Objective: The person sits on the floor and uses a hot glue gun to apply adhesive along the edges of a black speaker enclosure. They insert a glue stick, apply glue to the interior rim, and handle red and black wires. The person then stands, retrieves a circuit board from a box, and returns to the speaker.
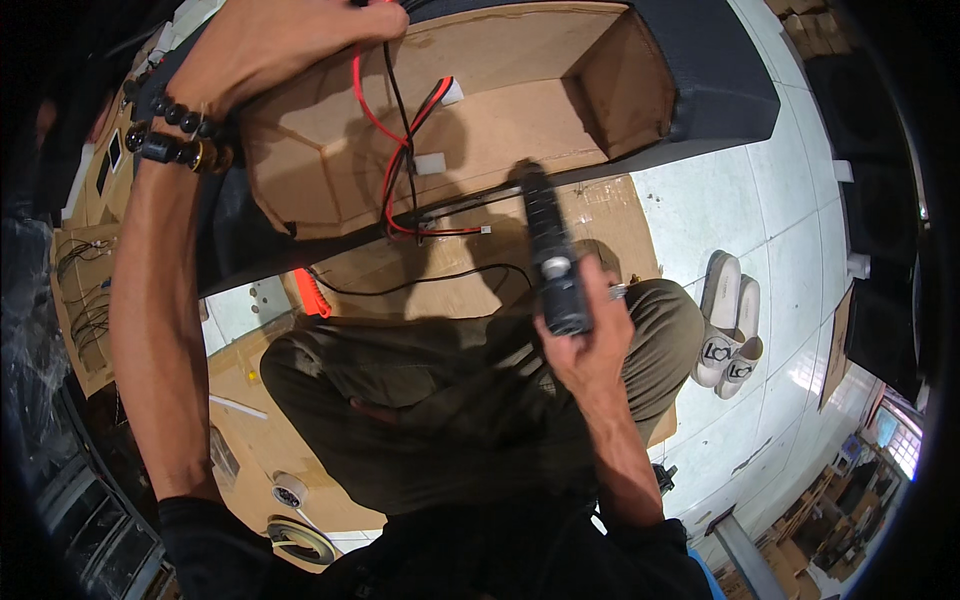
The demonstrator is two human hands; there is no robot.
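Observation:
An open box (pixel 500 90) with bare brown inner walls and a black outer covering lies before me. My left hand (pixel 300 40) is at its far left edge, fingers closed on red and black wires (pixel 408 140) that hang down across the opening. One wire end carries a small white connector (pixel 486 230); another white block (pixel 430 164) shows inside the box. My right hand (pixel 590 330) grips a long black tool (pixel 550 250), blurred by motion, its tip close to the box's near edge. The tool's exact kind is unclear.
My crossed legs (pixel 430 400) are on brown cardboard (pixel 610 215). An orange-red cutter (pixel 312 293) and a black cable (pixel 420 285) lie between legs and box. Slippers (pixel 728 325) stand on the tiles at right. Tape rolls (pixel 300 540) sit at lower left.

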